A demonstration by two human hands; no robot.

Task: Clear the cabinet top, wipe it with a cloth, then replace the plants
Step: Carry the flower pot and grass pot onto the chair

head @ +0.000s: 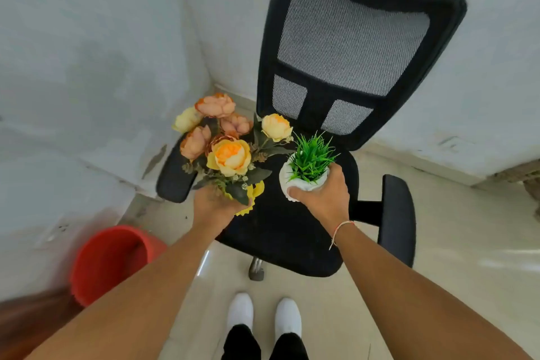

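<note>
My left hand (213,204) grips the base of a flower arrangement (225,140) with orange and yellow blooms in a yellow pot, held over the left side of a black office chair's seat (280,237). In my right hand (321,196) is a small white pot of green grass (306,169), over the seat's right side. Whether either pot touches the seat I cannot tell. The cabinet top and a cloth are not in view.
The chair's mesh backrest (350,38) stands against white walls in a corner, with armrests on both sides. A red bucket (108,260) sits on the tiled floor at the lower left. My white shoes (263,316) are just in front of the chair.
</note>
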